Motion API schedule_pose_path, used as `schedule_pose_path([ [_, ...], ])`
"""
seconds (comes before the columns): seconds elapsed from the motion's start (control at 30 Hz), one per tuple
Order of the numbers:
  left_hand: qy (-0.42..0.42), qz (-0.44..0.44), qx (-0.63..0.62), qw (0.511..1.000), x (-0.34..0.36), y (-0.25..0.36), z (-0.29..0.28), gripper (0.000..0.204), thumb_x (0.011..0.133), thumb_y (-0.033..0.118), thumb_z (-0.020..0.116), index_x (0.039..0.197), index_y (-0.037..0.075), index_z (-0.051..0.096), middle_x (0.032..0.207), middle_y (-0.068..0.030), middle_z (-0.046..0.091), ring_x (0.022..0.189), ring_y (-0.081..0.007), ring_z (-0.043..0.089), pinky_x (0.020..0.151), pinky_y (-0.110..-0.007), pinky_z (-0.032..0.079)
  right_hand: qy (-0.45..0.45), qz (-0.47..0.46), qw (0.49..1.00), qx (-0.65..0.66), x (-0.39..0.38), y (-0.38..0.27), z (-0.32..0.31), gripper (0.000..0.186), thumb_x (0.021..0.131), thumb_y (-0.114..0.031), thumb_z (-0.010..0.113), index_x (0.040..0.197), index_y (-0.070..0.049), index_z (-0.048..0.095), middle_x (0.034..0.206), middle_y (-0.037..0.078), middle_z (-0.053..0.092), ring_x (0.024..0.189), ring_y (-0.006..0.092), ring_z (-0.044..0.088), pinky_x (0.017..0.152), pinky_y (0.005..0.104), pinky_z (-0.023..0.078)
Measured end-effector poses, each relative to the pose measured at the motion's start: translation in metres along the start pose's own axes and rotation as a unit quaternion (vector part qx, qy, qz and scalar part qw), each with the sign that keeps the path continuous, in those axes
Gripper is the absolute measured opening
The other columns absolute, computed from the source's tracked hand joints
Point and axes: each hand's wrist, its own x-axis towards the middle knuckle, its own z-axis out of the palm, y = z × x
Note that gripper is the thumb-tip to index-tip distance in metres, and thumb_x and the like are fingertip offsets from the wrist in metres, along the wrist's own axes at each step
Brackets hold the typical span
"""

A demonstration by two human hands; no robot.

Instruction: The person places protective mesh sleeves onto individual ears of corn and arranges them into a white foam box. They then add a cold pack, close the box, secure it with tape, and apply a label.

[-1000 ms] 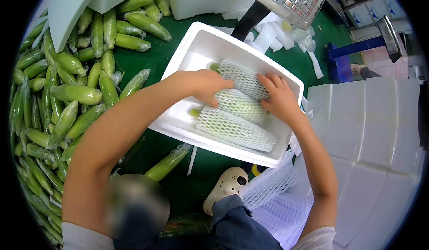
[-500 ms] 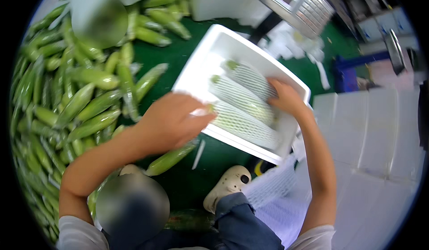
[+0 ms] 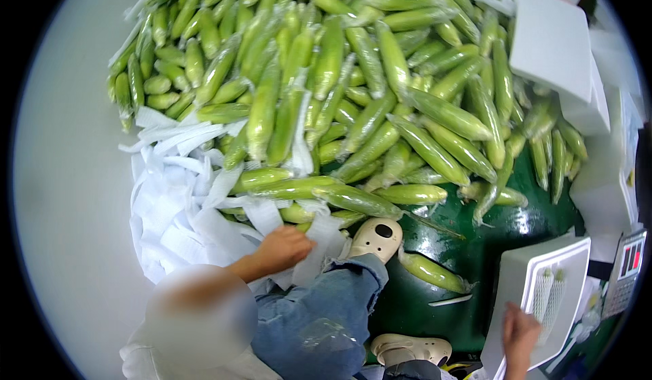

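My left hand (image 3: 289,247) is over loose white foam strips (image 3: 168,210) beside wrapped green corn cobs (image 3: 353,196), with its fingers curled; whether it holds anything is hidden. My right hand (image 3: 520,329) is at the white foam box (image 3: 509,271) at the lower right, fingers bent; I cannot make out what, if anything, they grip. Inside that box lie cobs in white mesh sleeves (image 3: 543,292).
A big heap of bagged cobs (image 3: 326,54) fills the upper middle, beside a pale wall or panel (image 3: 75,176). More white boxes (image 3: 543,47) and a scale (image 3: 621,268) are on the right. My shoes (image 3: 373,241) rest on the green floor (image 3: 428,319), near a lone cob (image 3: 431,271).
The view has swung left, putting box and scale at the far right. My left hand has left the box for the strips and heap; my right hand stays by the box.
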Motion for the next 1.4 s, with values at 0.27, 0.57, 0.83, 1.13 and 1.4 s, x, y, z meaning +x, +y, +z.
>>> schedule_pose_path([
  [0.27,0.19,-0.102,0.06,0.975,0.027,-0.076,-0.062,0.04,0.075,0.019,0.07,0.113,0.009,0.058,0.113,-0.013,0.054,0.101,-0.033,0.051,0.086,-0.04,0.042,-0.111,-0.265,0.957,0.047,0.038,-0.137,0.029,0.011,0.077,-0.018,0.068,0.085,-0.011,0.068,0.059,0.006,0.059,0.051,0.0258,0.057,0.048,0.038,0.045],
  [0.57,0.211,-0.327,-0.262,0.883,0.107,-0.112,-0.075,0.084,0.079,0.02,0.068,0.148,0.011,0.023,0.131,-0.0243,0.043,0.116,-0.0439,0.04,0.102,-0.047,0.033,-0.106,-0.058,0.931,0.345,0.139,-0.21,0.115,0.029,0.087,-0.019,0.065,0.112,-0.005,0.065,0.073,0.008,0.062,0.064,0.0155,0.06,0.059,0.0298,0.048],
  [0.83,0.188,-0.066,-0.316,0.928,0.113,-0.014,0.061,0.044,0.088,0.016,0.06,0.13,0.007,0.051,0.126,-0.0202,0.048,0.114,-0.0355,0.05,0.096,-0.039,0.041,-0.069,0.181,0.689,0.699,0.208,-0.26,0.25,0.08,0.088,-0.032,0.066,0.149,-0.011,0.019,0.134,0.014,0.044,0.12,0.025,0.045,0.097,0.0379,0.04],
  [1.13,0.353,-0.233,-0.334,0.842,0.167,-0.103,-0.016,0.033,0.083,0.007,0.06,0.115,0.002,0.053,0.113,-0.0163,0.052,0.107,-0.0307,0.051,0.089,-0.038,0.041,-0.066,0.208,0.511,0.831,0.15,-0.208,0.218,0.07,0.08,-0.007,0.063,0.142,-0.011,0.031,0.122,0.014,0.053,0.1,0.0296,0.06,0.08,0.0397,0.053],
  [1.4,0.107,0.011,0.119,0.987,0.321,-0.173,-0.086,0.063,0.073,0.021,0.07,0.13,0.011,0.047,0.118,-0.0141,0.054,0.115,-0.0332,0.049,0.098,-0.041,0.04,0.071,0.212,0.541,0.811,0.186,-0.174,0.182,0.054,0.086,-0.019,0.058,0.136,-0.009,0.039,0.124,0.012,0.054,0.1,0.0216,0.058,0.08,0.0362,0.052],
])
